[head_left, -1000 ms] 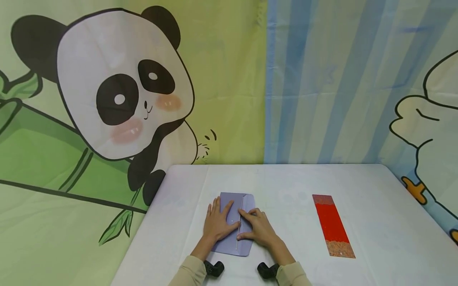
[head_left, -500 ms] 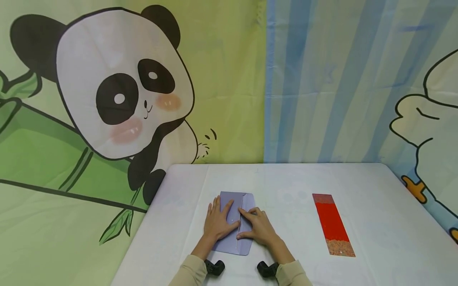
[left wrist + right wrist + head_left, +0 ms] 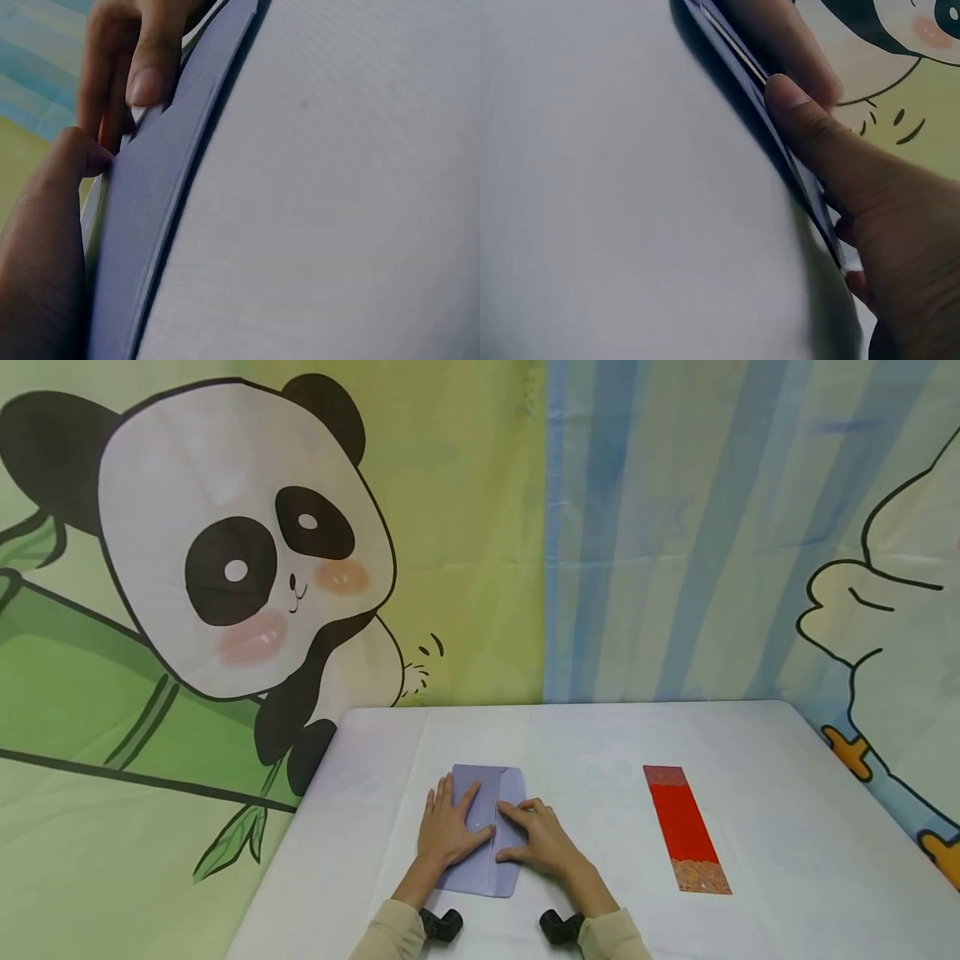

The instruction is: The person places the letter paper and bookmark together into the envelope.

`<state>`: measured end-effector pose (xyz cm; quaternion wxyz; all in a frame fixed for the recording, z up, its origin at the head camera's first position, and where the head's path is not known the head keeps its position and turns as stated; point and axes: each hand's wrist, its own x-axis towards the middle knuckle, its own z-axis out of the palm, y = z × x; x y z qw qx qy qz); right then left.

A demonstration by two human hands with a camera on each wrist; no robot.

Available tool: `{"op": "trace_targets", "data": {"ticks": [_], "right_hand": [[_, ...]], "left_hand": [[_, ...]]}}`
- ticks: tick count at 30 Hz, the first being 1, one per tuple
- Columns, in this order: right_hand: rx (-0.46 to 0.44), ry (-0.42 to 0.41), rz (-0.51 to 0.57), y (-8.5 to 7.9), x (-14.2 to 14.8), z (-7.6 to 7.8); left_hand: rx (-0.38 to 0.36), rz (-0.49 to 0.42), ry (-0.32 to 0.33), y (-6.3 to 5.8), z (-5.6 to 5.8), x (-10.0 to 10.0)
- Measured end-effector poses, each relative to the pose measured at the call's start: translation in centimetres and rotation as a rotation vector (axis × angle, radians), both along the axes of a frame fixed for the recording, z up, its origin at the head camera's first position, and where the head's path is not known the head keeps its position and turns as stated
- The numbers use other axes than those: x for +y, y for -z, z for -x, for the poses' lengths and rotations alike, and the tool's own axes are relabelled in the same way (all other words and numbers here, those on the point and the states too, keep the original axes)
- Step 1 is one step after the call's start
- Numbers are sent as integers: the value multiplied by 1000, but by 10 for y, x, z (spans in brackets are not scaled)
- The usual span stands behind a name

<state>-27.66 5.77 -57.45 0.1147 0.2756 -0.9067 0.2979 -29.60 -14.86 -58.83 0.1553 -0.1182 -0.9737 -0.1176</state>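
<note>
A flat purple envelope (image 3: pixel 480 777) with a folded side flap lies on the white table. My left hand (image 3: pixel 446 833) rests on its left part, fingers spread and thumb reaching towards the flap's edge. My right hand (image 3: pixel 549 840) holds the flap side, thumb and index finger bent at the flap's edge, apart from each other. In the right wrist view the right thumb (image 3: pixel 787 91) lies on the envelope's face, with other fingers curled by its border. The left wrist view shows the purple surface (image 3: pixel 142 217) from low down, beside both hands; the left fingertips are out of that view.
A red strip (image 3: pixel 684 822) with glittery orange-brown ends lies to the right on the white table (image 3: pixel 592 743). Black wrist devices (image 3: pixel 442 925) sit at both cuffs. Behind the table hangs a cloth printed with a panda (image 3: pixel 247 535).
The head view has shifted slightly, so the scene sits a little further left. My right hand has slid slightly to the right over the flap; my left hand stays on the envelope.
</note>
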Motion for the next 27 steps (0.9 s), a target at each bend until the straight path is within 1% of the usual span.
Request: {"op": "trace_targets", "data": {"ticks": [2, 3, 6, 9, 12, 16, 18, 21, 23, 27], "right_hand": [[-22, 16, 42, -6, 12, -2], [-16, 28, 60, -8, 19, -2], [35, 81, 108, -15, 48, -3], [108, 168, 106, -19, 83, -3], [134, 248, 92, -18, 122, -4], [70, 376, 109, -15, 168, -9], [18, 462, 103, -13, 186, -14], [-57, 546, 73, -7, 207, -20], [-97, 565, 52, -3, 216, -23], [-119, 561, 7, 3, 222, -26]], "left_hand": [[2, -9, -1, 1, 0, 0], [4, -14, -2, 1, 0, -1], [5, -28, -4, 2, 0, -2], [5, -36, 0, 3, 1, -2], [2, -43, 2, 5, 2, -1], [-7, -42, 2, 4, 1, 0], [-7, -46, 7, 3, 0, 0], [-11, -48, 6, 2, 0, 0], [-11, -45, 5, 2, 0, 0], [-15, -45, 3, 4, 1, 0]]}}
